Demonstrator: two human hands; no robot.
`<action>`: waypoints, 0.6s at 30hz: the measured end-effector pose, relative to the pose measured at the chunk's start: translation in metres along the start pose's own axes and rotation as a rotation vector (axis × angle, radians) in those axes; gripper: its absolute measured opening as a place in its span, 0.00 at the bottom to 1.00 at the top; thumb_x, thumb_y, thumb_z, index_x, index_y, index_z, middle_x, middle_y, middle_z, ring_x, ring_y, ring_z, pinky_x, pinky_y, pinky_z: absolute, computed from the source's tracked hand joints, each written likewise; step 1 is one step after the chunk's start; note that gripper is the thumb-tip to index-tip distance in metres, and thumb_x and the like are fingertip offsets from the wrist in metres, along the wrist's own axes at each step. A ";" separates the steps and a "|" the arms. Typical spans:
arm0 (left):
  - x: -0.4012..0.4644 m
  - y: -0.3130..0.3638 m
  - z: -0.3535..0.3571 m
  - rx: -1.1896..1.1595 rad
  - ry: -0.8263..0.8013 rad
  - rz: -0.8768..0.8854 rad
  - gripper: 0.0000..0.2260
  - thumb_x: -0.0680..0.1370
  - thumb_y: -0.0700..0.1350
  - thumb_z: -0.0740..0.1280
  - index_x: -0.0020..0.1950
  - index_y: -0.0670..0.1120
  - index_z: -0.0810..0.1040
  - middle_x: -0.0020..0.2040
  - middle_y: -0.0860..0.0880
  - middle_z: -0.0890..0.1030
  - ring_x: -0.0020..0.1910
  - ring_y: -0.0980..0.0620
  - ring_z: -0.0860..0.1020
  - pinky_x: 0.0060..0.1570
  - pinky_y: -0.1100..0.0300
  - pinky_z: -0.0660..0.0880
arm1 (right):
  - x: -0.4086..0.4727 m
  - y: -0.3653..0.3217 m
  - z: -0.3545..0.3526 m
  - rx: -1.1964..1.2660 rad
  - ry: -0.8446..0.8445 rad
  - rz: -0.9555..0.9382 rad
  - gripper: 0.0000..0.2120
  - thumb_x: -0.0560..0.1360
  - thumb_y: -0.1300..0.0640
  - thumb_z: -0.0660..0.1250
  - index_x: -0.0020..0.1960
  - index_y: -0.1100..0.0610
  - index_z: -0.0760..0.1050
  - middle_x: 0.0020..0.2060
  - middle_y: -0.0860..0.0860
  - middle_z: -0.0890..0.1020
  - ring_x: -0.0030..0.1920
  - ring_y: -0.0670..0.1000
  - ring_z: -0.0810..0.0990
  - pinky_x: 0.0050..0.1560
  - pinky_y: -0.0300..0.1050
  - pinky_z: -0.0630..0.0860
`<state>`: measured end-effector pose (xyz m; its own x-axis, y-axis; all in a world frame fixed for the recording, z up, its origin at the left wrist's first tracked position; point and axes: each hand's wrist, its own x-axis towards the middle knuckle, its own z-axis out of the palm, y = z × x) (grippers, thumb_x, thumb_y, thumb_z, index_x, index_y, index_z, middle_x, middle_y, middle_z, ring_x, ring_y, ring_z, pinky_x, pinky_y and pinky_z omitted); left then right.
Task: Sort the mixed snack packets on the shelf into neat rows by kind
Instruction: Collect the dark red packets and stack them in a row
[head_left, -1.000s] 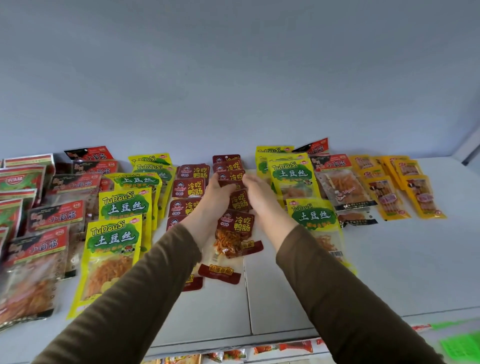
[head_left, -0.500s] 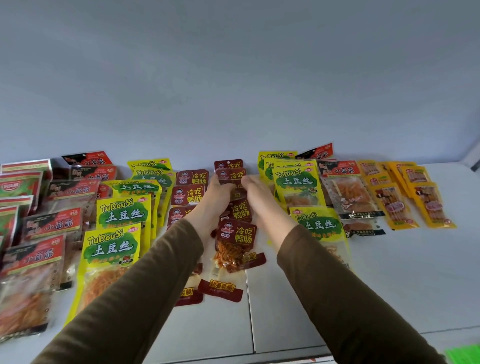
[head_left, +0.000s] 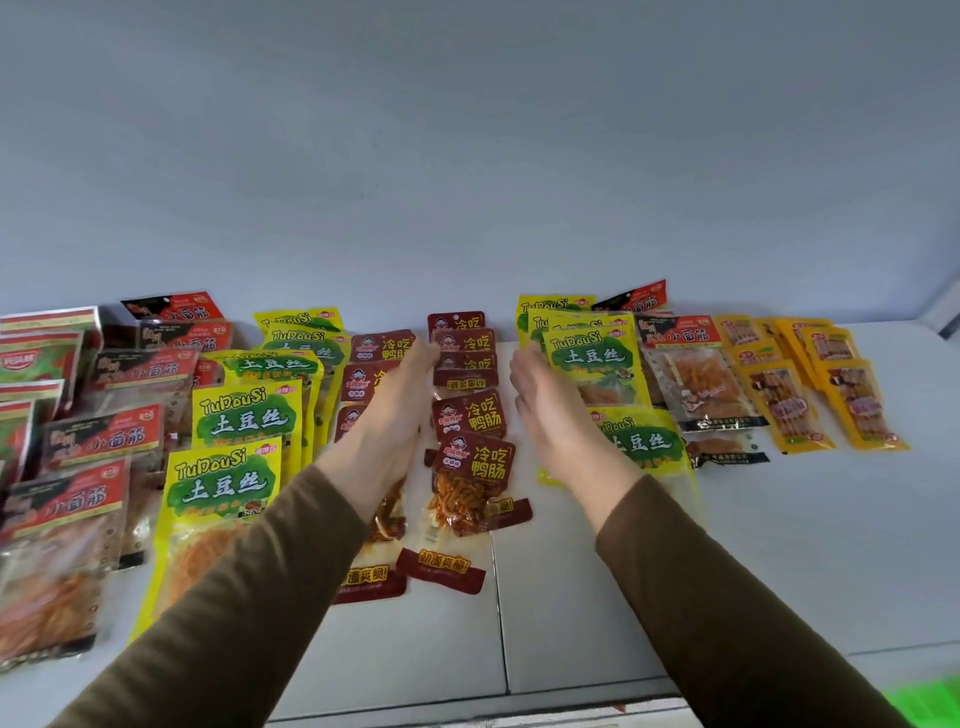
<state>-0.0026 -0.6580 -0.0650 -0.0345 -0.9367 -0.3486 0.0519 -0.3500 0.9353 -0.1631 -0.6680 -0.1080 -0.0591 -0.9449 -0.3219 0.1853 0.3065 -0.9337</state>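
Observation:
A row of dark red snack packets runs front to back down the middle of the white shelf. My left hand lies along the row's left side with straight fingers, over a second dark red row. My right hand lies with straight fingers on the row's right side, a small gap away from it. Neither hand holds a packet. Yellow-green packets form rows on the left, and more yellow-green packets lie behind my right hand.
Red-and-black packets fill the far left, with red-green ones at the edge. Another red-and-black packet and orange-yellow packets lie at the right. A grey wall stands behind the shelf; a seam runs down its front.
Both hands were close together gripping the middle dark red packets; now they have let go and spread apart to either side of the row. The view has tilted up slightly.

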 end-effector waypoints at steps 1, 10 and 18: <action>-0.009 -0.005 -0.004 0.022 -0.027 0.005 0.26 0.84 0.61 0.57 0.76 0.47 0.72 0.63 0.44 0.83 0.57 0.44 0.85 0.59 0.41 0.81 | -0.011 0.007 -0.003 0.016 -0.014 0.011 0.36 0.83 0.34 0.53 0.84 0.51 0.52 0.82 0.49 0.56 0.82 0.50 0.55 0.81 0.56 0.51; -0.069 -0.047 0.003 0.067 -0.097 0.004 0.22 0.87 0.53 0.56 0.81 0.63 0.58 0.69 0.61 0.73 0.66 0.61 0.73 0.65 0.64 0.65 | -0.062 0.043 -0.003 0.012 -0.065 -0.083 0.39 0.77 0.30 0.60 0.83 0.44 0.55 0.77 0.40 0.65 0.74 0.40 0.64 0.71 0.43 0.66; -0.065 -0.053 0.009 -0.038 -0.047 0.002 0.29 0.82 0.56 0.61 0.83 0.59 0.58 0.80 0.55 0.66 0.77 0.55 0.65 0.77 0.52 0.61 | -0.070 0.043 0.018 0.059 -0.007 -0.177 0.41 0.72 0.28 0.63 0.81 0.41 0.60 0.77 0.45 0.68 0.75 0.47 0.69 0.75 0.56 0.68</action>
<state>-0.0124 -0.5782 -0.0911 -0.0809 -0.9361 -0.3423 0.0902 -0.3489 0.9328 -0.1327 -0.5909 -0.1232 -0.0890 -0.9843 -0.1523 0.2297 0.1285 -0.9647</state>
